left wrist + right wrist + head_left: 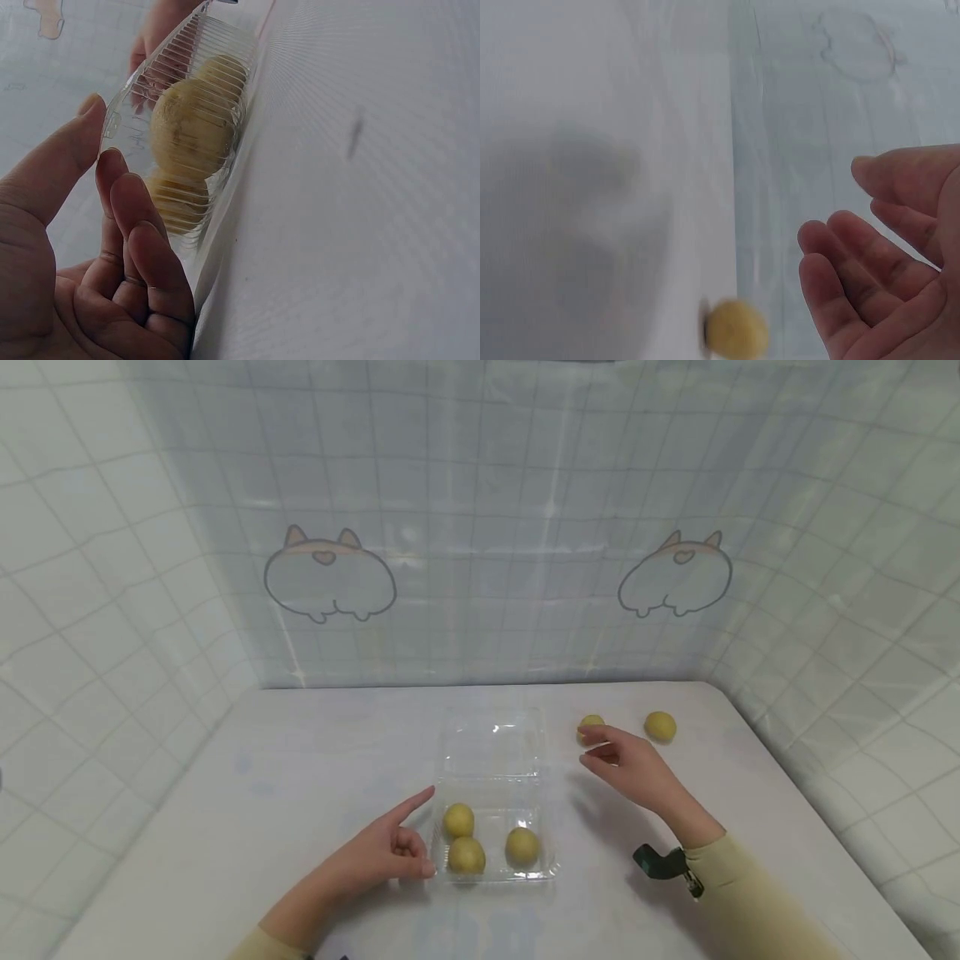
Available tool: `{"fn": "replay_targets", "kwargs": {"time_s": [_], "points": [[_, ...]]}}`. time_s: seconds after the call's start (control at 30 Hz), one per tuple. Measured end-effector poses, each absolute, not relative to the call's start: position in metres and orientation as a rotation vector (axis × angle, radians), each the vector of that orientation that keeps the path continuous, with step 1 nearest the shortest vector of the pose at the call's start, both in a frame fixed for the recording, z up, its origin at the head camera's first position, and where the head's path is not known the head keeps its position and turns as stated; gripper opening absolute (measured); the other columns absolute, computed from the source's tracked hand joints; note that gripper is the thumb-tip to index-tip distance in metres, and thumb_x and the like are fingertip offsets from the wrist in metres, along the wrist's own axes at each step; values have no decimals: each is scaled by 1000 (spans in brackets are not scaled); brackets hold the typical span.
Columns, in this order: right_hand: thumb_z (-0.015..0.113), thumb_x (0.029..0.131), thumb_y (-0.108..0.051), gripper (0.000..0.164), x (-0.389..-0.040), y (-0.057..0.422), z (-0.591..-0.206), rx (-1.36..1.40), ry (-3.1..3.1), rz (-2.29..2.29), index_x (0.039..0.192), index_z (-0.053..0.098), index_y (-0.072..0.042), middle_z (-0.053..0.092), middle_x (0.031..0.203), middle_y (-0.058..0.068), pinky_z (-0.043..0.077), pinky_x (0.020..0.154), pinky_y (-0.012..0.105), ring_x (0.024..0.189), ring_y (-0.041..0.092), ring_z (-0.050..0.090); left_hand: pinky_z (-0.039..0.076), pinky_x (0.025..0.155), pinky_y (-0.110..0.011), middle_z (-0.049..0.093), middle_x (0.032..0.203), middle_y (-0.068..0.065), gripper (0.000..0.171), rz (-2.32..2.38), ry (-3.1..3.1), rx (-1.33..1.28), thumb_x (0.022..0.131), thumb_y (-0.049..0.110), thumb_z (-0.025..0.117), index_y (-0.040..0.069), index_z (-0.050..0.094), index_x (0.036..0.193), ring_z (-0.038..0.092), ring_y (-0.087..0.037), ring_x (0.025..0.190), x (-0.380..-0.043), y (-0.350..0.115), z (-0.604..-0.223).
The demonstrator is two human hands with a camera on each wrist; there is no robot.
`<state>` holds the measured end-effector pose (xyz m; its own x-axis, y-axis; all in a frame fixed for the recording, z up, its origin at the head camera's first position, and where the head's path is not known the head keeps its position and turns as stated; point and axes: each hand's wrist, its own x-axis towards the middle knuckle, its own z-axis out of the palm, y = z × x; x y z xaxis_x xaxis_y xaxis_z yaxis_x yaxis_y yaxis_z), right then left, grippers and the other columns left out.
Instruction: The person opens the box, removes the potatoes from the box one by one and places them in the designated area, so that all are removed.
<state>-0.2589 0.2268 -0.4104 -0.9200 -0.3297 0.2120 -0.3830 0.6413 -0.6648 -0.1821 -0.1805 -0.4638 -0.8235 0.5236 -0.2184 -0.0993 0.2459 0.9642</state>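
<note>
On the white table, a clear plastic clamshell box lies with its lid folded back away from me. Its base holds three round, yellow-brown balls, one of them at the right; in the left wrist view a ball shows faint brown marks through the ribbed wall. My left hand holds the box's left rim with its thumb at the near corner, index finger stretched along the side, other fingers curled. With nothing in its grasp, my right hand hovers with bent fingers, partly covering a loose ball.
Another loose ball sits at the back right, beyond the right hand. Grid-patterned sheeting with cartoon animal drawings stands behind the table and along both sides. A dark strap piece hangs by the right sleeve.
</note>
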Motion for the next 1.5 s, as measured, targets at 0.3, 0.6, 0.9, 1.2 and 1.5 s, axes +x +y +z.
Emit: {"fn": "replay_targets", "kwargs": {"time_s": [0.3, 0.6, 0.9, 1.2, 1.5], "points": [[72, 92, -21, 38, -248, 183, -406, 814, -2781, 1319, 128, 64, -17, 66, 118, 2, 52, 87, 31, 101, 10, 65, 47, 68, -29, 68, 83, -10, 100, 1608, 2037, 391, 85, 17, 80, 22, 14, 160, 58, -18, 73, -182, -183, -466], [73, 92, -22, 37, -241, 150, -412, 1038, -2759, 1405, 128, 64, -16, 66, 118, 9, 52, 87, 34, 99, 11, 65, 47, 68, -29, 67, 83, -11, 100, 1623, 2024, 396, 85, 16, 80, 23, 14, 160, 57, -17, 73, -183, -182, -466], [71, 93, -23, 38, -237, 121, -427, 1145, -2807, 1347, 129, 64, -10, 67, 117, 6, 51, 86, 29, 97, 5, 64, 49, 71, -30, 68, 85, -11, 98, 1612, 2016, 389, 86, 17, 79, 22, 14, 160, 58, -18, 74, -184, -182, -468], [70, 94, -23, 37, -234, 103, -432, 1159, -2812, 1279, 129, 64, -11, 68, 116, 3, 51, 86, 29, 96, 4, 63, 49, 74, -33, 69, 86, -12, 96, 1579, 2045, 384, 87, 21, 78, 22, 14, 160, 60, -22, 78, -186, -182, -467], [70, 94, -23, 40, -236, 82, -435, 1203, -2866, 1254, 132, 62, -11, 65, 124, 0, 50, 84, 25, 100, 5, 63, 47, 74, -34, 68, 85, -11, 98, 1578, 2036, 376, 87, 20, 77, 20, 12, 160, 60, -22, 79, -185, -197, -469]]}}
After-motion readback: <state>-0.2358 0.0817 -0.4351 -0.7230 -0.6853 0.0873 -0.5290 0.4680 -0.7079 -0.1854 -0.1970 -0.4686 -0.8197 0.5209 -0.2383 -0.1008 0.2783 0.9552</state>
